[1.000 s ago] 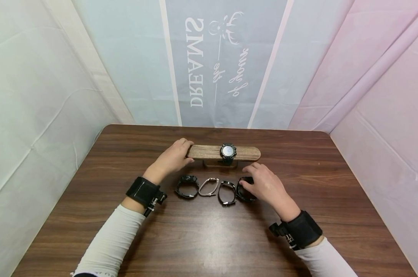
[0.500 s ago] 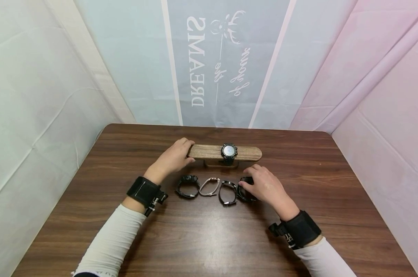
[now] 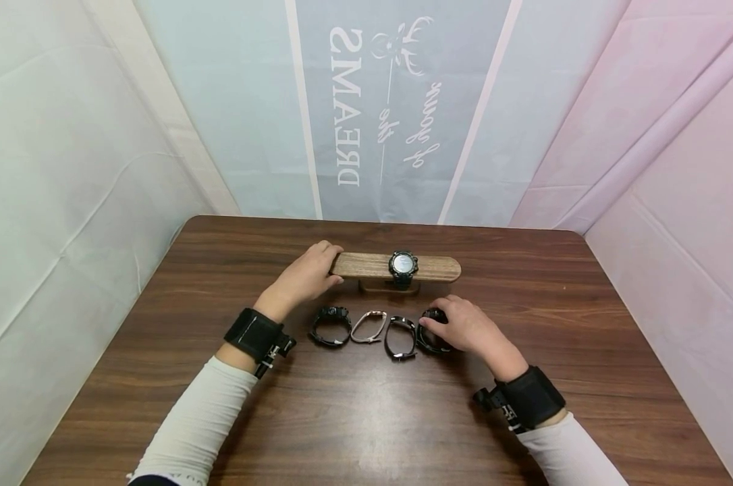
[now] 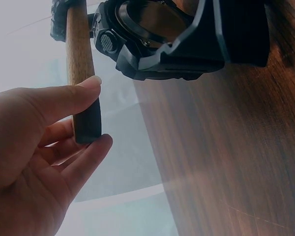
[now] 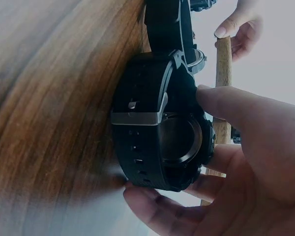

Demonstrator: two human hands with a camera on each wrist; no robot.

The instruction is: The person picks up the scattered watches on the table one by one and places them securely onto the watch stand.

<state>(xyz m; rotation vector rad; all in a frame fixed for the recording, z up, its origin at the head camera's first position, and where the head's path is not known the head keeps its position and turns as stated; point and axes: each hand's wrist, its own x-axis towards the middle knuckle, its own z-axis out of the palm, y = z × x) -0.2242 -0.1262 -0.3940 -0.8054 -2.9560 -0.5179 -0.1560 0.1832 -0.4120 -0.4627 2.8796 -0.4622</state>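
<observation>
In the head view my left hand [image 3: 306, 273] grips the left end of a wooden watch stand [image 3: 366, 265]. The left wrist view shows the thumb and fingers around the bar's dark end [image 4: 88, 125]. A black watch with a round face [image 3: 403, 263] is strapped on the bar, right of its middle. My right hand [image 3: 466, 327] holds the rightmost black watch of a row on the table. In the right wrist view this black watch [image 5: 137, 88] stands on its side, strap buckled, with thumb and fingers at opposite edges of its case.
Left of the held watch lie a slim black-strapped watch [image 3: 401, 356], a pale slim watch [image 3: 366, 340] and a bulky black watch [image 3: 336, 312], side by side. The dark wooden table [image 3: 366, 418] ends at a printed curtain [image 3: 397, 196] behind the stand.
My right hand has moved slightly down, and its fingers have drawn in around the rightmost watch. The left hand keeps its hold on the stand.
</observation>
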